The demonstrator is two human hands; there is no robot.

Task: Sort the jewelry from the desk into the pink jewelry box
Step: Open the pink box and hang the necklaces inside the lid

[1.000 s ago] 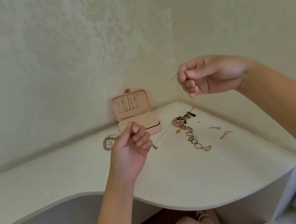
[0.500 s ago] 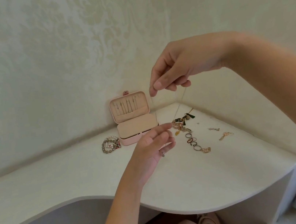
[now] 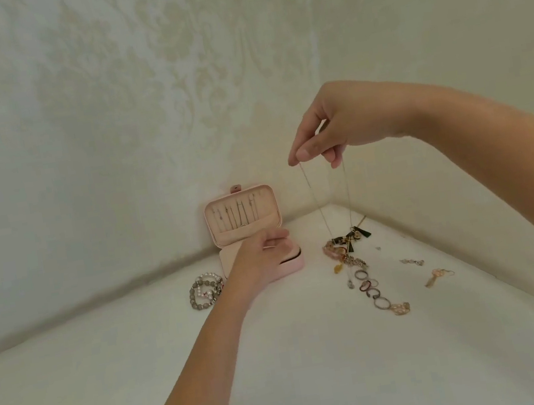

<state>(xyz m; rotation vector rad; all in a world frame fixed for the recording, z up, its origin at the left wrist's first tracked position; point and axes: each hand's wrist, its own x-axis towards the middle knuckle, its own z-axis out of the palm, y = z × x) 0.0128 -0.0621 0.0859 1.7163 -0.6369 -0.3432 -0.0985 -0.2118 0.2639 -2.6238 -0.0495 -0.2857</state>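
Near half of the desk (image 3: 284, 373) lies open; bracelets (image 3: 205, 291) hem the pink jewelry box (image 3: 243, 213) leftward, rings (image 3: 372, 289) rightward.

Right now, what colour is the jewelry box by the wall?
The jewelry box is pale pink, inside and out; the head view shows it.

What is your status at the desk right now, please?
Right hand pinches necklace, dangling over desk. Left hand rests on open pink box. Rings, bracelets unsorted.
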